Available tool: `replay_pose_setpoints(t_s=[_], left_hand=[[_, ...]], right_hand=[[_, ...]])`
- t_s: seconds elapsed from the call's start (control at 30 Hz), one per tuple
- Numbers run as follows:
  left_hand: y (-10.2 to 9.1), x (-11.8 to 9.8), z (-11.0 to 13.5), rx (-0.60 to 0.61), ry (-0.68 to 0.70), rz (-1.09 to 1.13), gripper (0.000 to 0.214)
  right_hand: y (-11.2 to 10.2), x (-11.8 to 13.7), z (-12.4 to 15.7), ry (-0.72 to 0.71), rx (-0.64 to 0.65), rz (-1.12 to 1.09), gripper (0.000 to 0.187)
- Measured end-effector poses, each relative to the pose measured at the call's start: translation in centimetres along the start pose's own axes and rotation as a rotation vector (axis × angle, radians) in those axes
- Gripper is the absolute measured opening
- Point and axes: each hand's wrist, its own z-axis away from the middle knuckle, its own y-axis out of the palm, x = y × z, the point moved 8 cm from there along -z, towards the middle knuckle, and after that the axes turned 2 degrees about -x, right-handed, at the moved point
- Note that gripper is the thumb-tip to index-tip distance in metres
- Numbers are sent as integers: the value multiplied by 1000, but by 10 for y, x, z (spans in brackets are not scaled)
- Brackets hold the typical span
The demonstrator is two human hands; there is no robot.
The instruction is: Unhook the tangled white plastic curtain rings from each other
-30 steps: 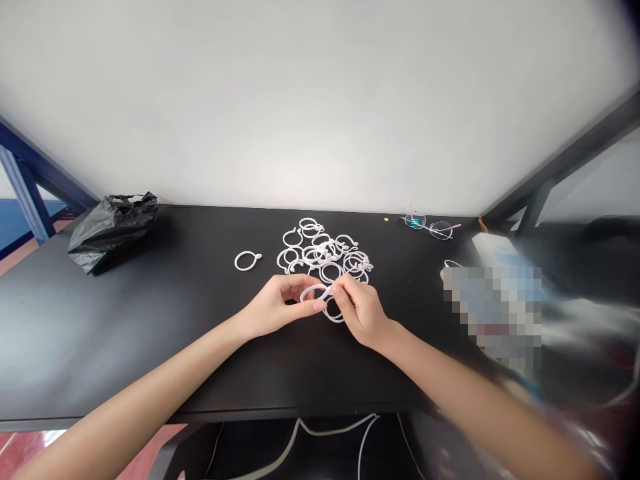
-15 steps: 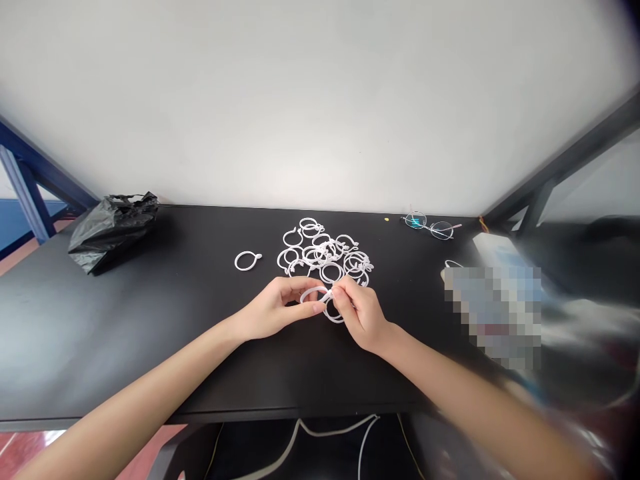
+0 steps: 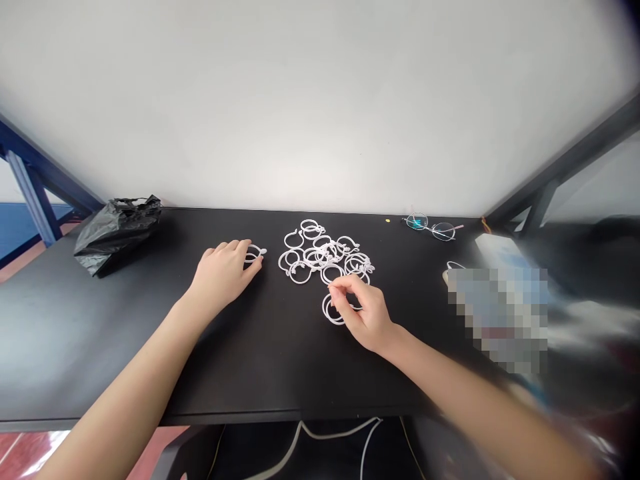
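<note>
L hand (image 3: 220,273) is palm-down on L side of worktop (image 3: 280,373), thumb & fingers apart around at least one white ring (image 3: 263,251); can't tell if gripping. R hand (image 3: 363,310) has thumb & fingertips pressed together, just in front of ring pile (image 3: 316,257), mid-worktop nr back edge. Blk bag (image 3: 117,230) nr back L corner, glasses (image 3: 445,231) nr back R.
</note>
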Motion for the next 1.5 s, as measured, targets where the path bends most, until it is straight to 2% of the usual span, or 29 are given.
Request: replay_pose_setpoints(t_s=[0.2,0.3,0.4,0.47,0.53,0.6,0.73,0.83,1.0,1.1,1.2,1.3,1.37,1.5], left_hand=[[14,-3,6,26,15,-107,42],[17,-5,7,-13,33,-104,44],[8,-9,6,-110,44,-53,45],[-1,-18,6,-144,85,69,43],[-5,-32,7,-95,169,256,39],[-4,-48,11,11,271,399,36],[6,-72,23,160,424,432,30],[13,-76,25,186,417,443,23],[12,-79,25,148,447,447,25],[5,-82,26,69,485,462,23],[-6,-83,28,-33,521,497,18],[-15,-84,31,-104,552,540,13],[-18,-86,33,-111,568,555,11],[-18,-92,36,-77,594,568,11]], right_hand=[[0,3,-1,-13,-10,27,12],[0,3,-2,-13,-13,33,12],[1,4,-2,-12,-10,35,13],[1,5,-2,-23,-11,38,12],[1,6,-2,-27,-5,47,12],[2,6,-2,-20,10,56,12],[3,5,-2,-11,32,53,12],[4,6,-2,-11,38,46,12],[6,6,-2,-17,51,37,13],[6,6,-2,-33,29,46,13],[0,3,-1,-16,-46,32,7],[-7,-6,0,54,-139,0,26],[-8,-12,0,98,-151,-12,34],[-4,-18,-1,146,-103,-29,35]])
